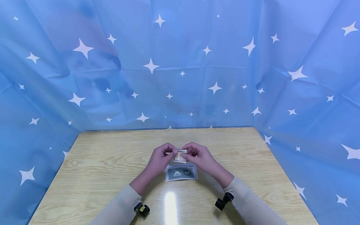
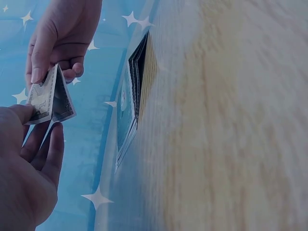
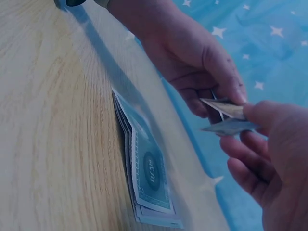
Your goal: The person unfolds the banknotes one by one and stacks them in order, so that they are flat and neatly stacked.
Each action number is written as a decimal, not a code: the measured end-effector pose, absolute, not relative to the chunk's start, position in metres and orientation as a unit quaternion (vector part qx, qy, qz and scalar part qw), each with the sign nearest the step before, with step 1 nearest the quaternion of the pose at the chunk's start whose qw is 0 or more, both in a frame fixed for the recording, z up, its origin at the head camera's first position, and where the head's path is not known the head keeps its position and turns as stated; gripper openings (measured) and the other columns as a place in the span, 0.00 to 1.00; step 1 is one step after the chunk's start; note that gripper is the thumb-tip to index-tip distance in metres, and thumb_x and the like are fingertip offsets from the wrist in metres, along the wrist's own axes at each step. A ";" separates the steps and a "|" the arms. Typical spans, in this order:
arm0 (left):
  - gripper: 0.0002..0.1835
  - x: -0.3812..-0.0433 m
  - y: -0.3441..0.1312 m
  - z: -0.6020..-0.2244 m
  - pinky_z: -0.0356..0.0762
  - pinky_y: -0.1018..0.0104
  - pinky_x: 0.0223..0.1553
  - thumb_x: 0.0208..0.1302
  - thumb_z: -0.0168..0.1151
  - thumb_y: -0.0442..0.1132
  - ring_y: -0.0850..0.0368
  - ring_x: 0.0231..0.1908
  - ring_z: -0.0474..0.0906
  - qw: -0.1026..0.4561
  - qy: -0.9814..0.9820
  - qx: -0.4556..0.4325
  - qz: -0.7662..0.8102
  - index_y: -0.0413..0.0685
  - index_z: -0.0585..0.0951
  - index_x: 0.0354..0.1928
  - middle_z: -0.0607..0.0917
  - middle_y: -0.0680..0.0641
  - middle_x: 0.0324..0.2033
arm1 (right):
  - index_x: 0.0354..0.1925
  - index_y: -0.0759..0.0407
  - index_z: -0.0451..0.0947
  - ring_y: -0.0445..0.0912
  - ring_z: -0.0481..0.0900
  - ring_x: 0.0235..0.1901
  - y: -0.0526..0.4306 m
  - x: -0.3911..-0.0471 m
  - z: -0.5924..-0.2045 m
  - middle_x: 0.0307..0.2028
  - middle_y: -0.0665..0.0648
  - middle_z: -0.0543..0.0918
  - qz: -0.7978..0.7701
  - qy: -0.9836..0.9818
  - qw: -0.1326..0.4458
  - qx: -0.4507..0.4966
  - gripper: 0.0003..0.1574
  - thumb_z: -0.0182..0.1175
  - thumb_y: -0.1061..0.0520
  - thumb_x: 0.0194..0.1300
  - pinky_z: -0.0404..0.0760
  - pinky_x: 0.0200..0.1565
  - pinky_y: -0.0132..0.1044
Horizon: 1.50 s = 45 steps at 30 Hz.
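A banknote-like slip (image 1: pixel 180 156), folded over, is held up between both hands above the table. My left hand (image 1: pixel 162 158) pinches its left side between thumb and fingers. On the other side my right hand (image 1: pixel 201 158) pinches it the same way. From the left wrist, the folded note (image 2: pixel 45 102) shows a sharp crease at the top with its two halves spread apart below. Just nearer than the hands, a stack of green banknote-like slips (image 1: pixel 181 172) lies on the table; its layered edges show in the right wrist view, where the top note (image 3: pixel 147 161) bears a dark oval.
The wood-grain table (image 1: pixel 112 147) reaches back to a blue curtain (image 1: pixel 180 93) with white stars. Each sleeve has a small black wrist camera near the cuff, the left camera (image 1: pixel 144 210) and the right camera (image 1: pixel 220 204). A bright glare streak lies on the near tabletop.
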<state>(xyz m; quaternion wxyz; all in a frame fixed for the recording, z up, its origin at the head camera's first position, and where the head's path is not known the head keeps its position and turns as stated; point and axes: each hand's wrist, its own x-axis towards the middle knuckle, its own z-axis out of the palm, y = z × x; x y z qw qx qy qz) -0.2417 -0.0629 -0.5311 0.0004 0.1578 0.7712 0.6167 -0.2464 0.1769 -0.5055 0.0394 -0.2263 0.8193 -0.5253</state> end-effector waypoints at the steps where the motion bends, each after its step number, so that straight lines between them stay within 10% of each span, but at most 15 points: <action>1: 0.04 -0.242 -0.063 -0.531 0.85 0.62 0.45 0.82 0.68 0.43 0.54 0.42 0.84 0.001 0.770 0.158 0.619 0.53 0.88 0.46 0.89 0.53 0.41 | 0.55 0.52 0.87 0.49 0.83 0.35 0.177 -0.247 -0.506 0.37 0.52 0.86 -0.522 0.820 0.036 -0.230 0.14 0.75 0.59 0.74 0.83 0.37 0.37; 9: 0.05 -0.242 -0.061 -0.532 0.80 0.67 0.41 0.83 0.65 0.40 0.54 0.37 0.80 0.014 0.746 0.154 0.648 0.46 0.84 0.47 0.87 0.47 0.38 | 0.42 0.53 0.84 0.54 0.81 0.55 0.179 -0.254 -0.511 0.51 0.59 0.83 -0.516 0.816 -0.007 -0.261 0.12 0.80 0.60 0.68 0.83 0.57 0.63; 20: 0.06 -0.241 -0.064 -0.533 0.88 0.59 0.45 0.85 0.62 0.39 0.55 0.36 0.82 0.030 0.724 0.152 0.672 0.43 0.83 0.49 0.86 0.45 0.38 | 0.38 0.55 0.83 0.44 0.83 0.35 0.180 -0.252 -0.513 0.35 0.52 0.87 -0.542 0.815 0.059 -0.197 0.09 0.76 0.57 0.73 0.82 0.38 0.33; 45: 0.05 -0.237 -0.083 -0.533 0.78 0.69 0.33 0.74 0.73 0.33 0.56 0.32 0.79 0.045 0.767 0.150 0.622 0.46 0.91 0.48 0.88 0.49 0.34 | 0.55 0.59 0.89 0.42 0.75 0.28 0.190 -0.239 -0.511 0.34 0.54 0.86 -0.545 0.819 0.053 -0.169 0.12 0.73 0.60 0.75 0.74 0.30 0.31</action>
